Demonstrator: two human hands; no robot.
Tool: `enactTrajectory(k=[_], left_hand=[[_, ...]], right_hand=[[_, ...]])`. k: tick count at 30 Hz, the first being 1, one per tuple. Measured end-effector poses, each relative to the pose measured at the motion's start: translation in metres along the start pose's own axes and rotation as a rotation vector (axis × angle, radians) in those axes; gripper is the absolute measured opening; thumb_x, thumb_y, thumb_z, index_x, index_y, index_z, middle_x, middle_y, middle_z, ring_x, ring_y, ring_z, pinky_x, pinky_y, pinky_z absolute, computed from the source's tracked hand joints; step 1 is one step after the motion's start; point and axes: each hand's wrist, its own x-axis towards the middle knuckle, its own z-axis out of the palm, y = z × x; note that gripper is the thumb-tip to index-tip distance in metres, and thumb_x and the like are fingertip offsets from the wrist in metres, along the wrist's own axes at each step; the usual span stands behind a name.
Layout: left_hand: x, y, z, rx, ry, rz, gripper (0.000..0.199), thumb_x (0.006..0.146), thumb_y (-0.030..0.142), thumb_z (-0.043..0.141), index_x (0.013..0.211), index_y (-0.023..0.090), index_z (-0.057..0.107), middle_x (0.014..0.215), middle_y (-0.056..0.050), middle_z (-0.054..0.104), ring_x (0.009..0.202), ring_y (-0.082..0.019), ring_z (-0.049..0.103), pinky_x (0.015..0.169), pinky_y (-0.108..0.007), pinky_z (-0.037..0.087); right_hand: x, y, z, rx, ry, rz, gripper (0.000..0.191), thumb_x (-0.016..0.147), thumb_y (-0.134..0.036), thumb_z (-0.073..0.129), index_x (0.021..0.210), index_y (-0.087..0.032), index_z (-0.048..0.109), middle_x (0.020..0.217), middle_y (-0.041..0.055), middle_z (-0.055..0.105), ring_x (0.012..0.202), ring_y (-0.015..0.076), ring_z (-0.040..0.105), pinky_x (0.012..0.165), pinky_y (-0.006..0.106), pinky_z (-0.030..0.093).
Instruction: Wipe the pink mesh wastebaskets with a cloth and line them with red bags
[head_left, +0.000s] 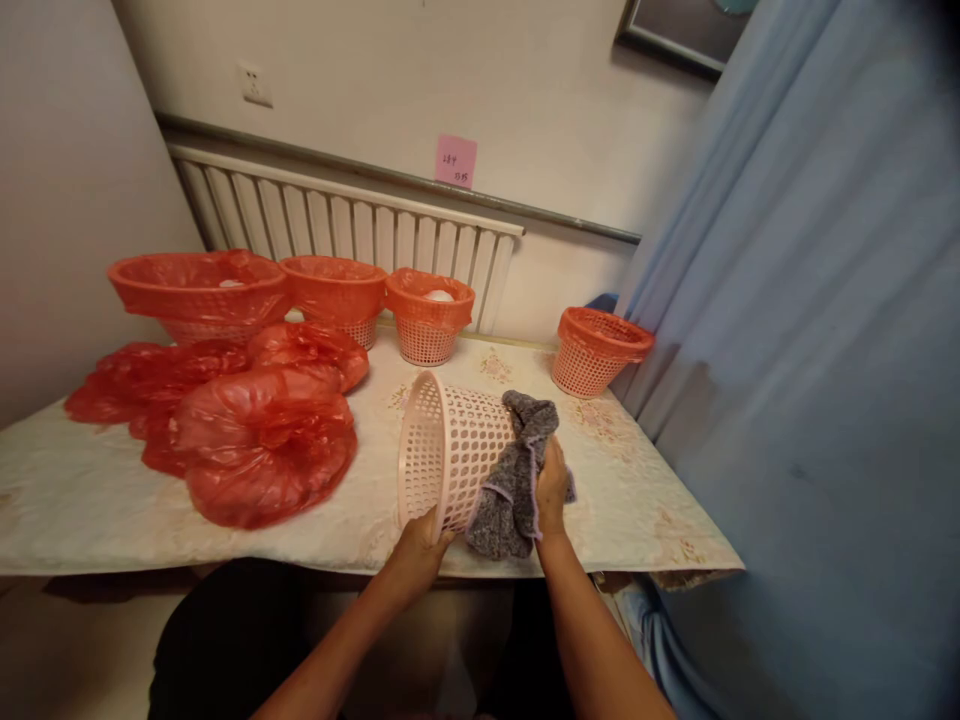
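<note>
The left hand (421, 552) is closed on the lower rim of a pale pink basket (480, 430), the thumb on the outer side. The basket is tipped on its side above the front part of the surface (637, 510), its mouth facing left; whether it rests there I cannot tell. The right hand (553, 490) is curled around a grey cloth (504, 510) and presses it against the basket's base end; its fingertips are partly hidden. The cloth has a light purple edge and hangs down over the basket's side.

To the left, crumpled red bags (266, 450) lie in a heap. Behind them and the basket, three baskets with red liners (337, 285) stand in a row before the radiator (345, 225); the rightmost of these has something white inside. Another red-lined basket (596, 350) stands at the right, beside the blue curtain (780, 300). A pink note (455, 162) is on the wall above the radiator.
</note>
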Motion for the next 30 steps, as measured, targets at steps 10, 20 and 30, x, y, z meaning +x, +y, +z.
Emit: enactTrajectory(k=[10,20,30], left_hand=[[0.003,-0.001,0.004,-0.026,0.027,-0.008,0.02,0.075,0.017,0.05,0.088,0.015,0.066,0.09,-0.004,0.071,0.088,-0.022,0.062,0.083,-0.032,0.05],[0.002,0.006,-0.005,-0.054,0.04,-0.015,0.03,0.08,0.021,0.046,0.102,0.017,0.066,0.103,-0.005,0.072,0.104,-0.024,0.061,0.096,-0.034,0.045],[0.001,0.001,-0.004,-0.126,0.003,-0.015,0.037,0.086,0.029,0.048,0.119,0.017,0.06,0.122,-0.006,0.066,0.114,-0.024,0.058,0.101,-0.034,0.043]], right_hand=[[-0.059,-0.091,0.02,0.051,-0.04,-0.229,0.027,0.08,-0.021,0.051,0.105,-0.018,0.057,0.1,0.0096,0.062,0.097,0.0253,0.055,0.09,0.046,0.045],[-0.037,-0.112,0.03,0.078,-0.046,-0.226,0.018,0.076,-0.007,0.046,0.082,-0.021,0.055,0.085,0.0044,0.059,0.086,0.0207,0.053,0.078,0.035,0.045],[0.004,-0.098,0.026,0.047,-0.089,-0.242,0.017,0.079,-0.009,0.043,0.086,-0.02,0.056,0.088,0.0048,0.059,0.085,0.0184,0.053,0.077,0.031,0.044]])
